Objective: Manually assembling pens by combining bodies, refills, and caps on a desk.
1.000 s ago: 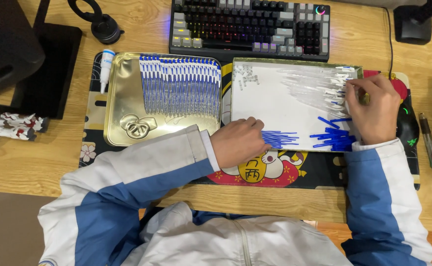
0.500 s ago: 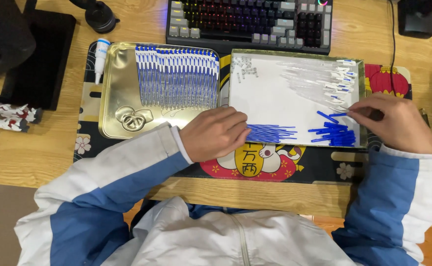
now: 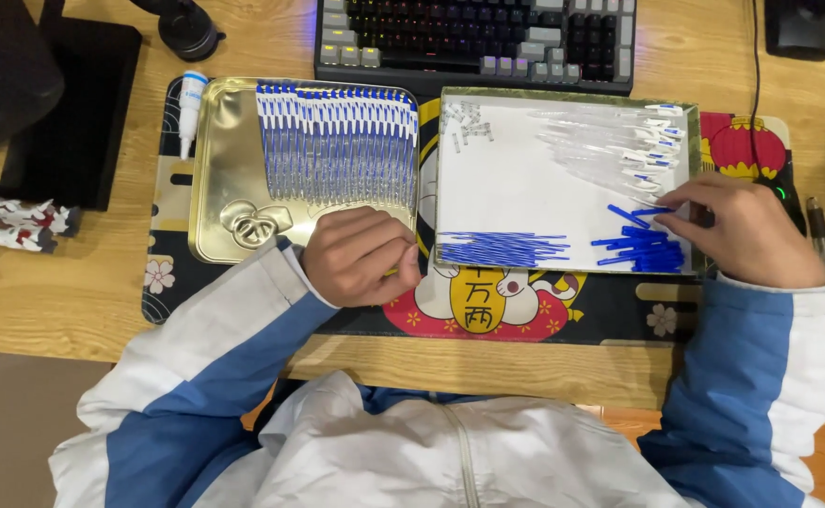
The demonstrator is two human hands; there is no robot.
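Two trays sit side by side on the bench — a gold tin [image 3: 229,188] with a row of pens [image 3: 337,141], then a white tray [image 3: 516,179]. Left hand [image 3: 360,256] rests curled, grasping nothing, at the tin's corner. Right hand [image 3: 746,230] pinches a blue refill [image 3: 643,212] above the loose blue pile [image 3: 643,252].

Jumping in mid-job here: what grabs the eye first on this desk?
The neat row of blue-and-white pens filling the gold tin tray at centre left. Right of it, a white-lined tray holds loose blue refills and clear barrels, where the right hand picks at blue caps.
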